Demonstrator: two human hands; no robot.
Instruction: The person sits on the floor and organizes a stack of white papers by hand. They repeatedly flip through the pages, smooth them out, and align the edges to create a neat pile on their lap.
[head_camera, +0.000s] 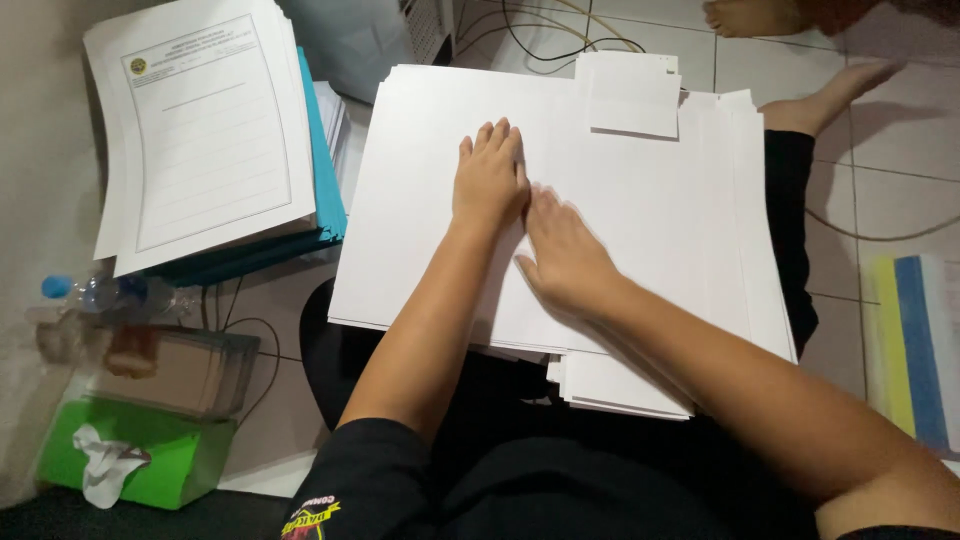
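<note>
A thick stack of large white sheets (650, 200) lies across my lap, over my black trousers. My left hand (488, 178) rests flat on the top sheet, fingers together and pointing away from me. My right hand (565, 250) lies flat just beside it, slightly blurred, its fingertips touching the left hand's edge. Neither hand holds anything. A smaller white card (632, 92) sits on the far part of the stack.
At left, a pile of printed forms (205, 130) on teal covers (325, 190). A water bottle (110, 293), a clear box (175, 368) and a green tissue box (150, 455) stand lower left. Cables (560, 35), another person's foot (750, 15), coloured sheets (915, 345) at right.
</note>
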